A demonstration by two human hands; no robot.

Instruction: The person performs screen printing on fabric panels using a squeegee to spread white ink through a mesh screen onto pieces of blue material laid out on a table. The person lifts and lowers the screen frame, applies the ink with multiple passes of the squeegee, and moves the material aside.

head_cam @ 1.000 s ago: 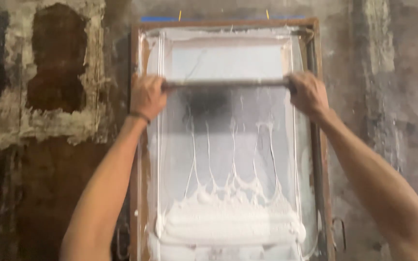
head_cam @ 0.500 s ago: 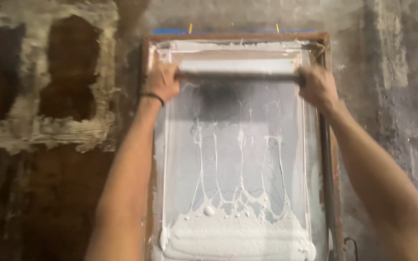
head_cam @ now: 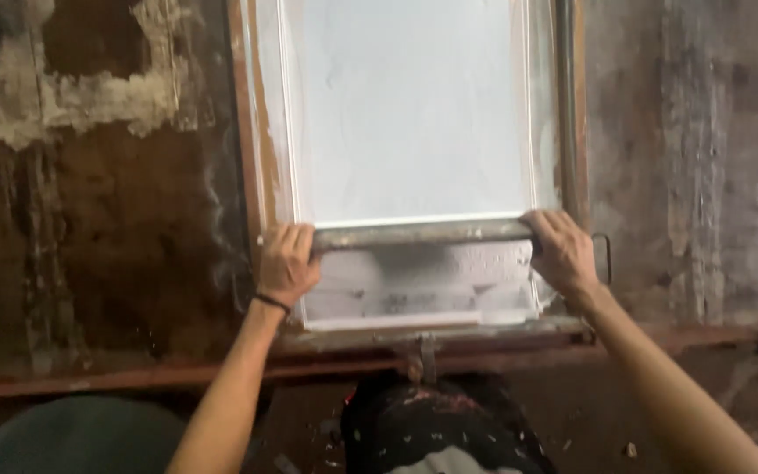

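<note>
A wooden-framed printing screen (head_cam: 243,132) lies on a stained work table, its mesh coated in white ink. A long squeegee bar (head_cam: 418,234) lies across the screen's near end. My left hand (head_cam: 287,263) grips the bar's left end, with a dark band on the wrist. My right hand (head_cam: 563,254) grips the right end. Between the bar and the near frame edge lies a strip of thicker white ink (head_cam: 423,285).
The dark brown table (head_cam: 107,246) is crusted with dried pale ink patches at the upper left. A reddish rail (head_cam: 133,379) runs along the near table edge. A metal clamp (head_cam: 425,353) sits under the frame. An ink-speckled dark garment (head_cam: 436,434) is below.
Both hands have pulled the squeegee bar from the far end of the screen down to the near end. The ink streaks on the mesh are smoothed into an even white coat.
</note>
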